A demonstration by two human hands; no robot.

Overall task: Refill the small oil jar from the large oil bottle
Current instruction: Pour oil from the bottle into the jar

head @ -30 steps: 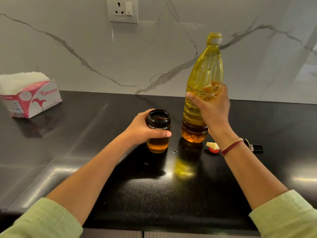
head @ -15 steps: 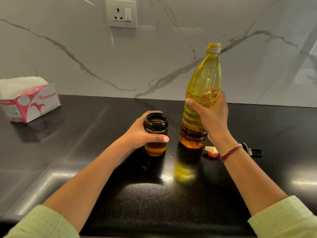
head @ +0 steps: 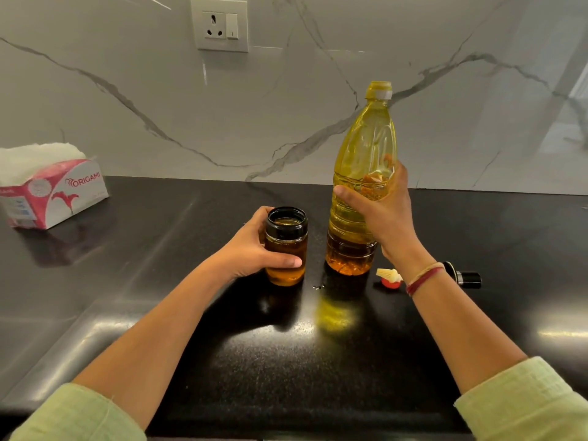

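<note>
The small oil jar [head: 287,246] stands open on the black counter, its black-rimmed mouth uncovered and amber oil filling most of it. My left hand [head: 251,246] wraps around its left side. Just to its right stands the large yellow oil bottle [head: 362,173], upright, uncapped, its base on the counter. My right hand [head: 381,211] grips the bottle's middle from the right.
A red-and-yellow bottle cap [head: 389,277] and a small black lid piece [head: 464,276] lie right of the bottle, behind my right wrist. A pink tissue box [head: 52,189] sits far left. Small oil drops [head: 317,286] mark the counter [head: 318,361]. A wall socket [head: 219,25] is above.
The bottle has come down from slightly above the counter to rest upright on it. Both hands keep their hold; the view has tilted a little.
</note>
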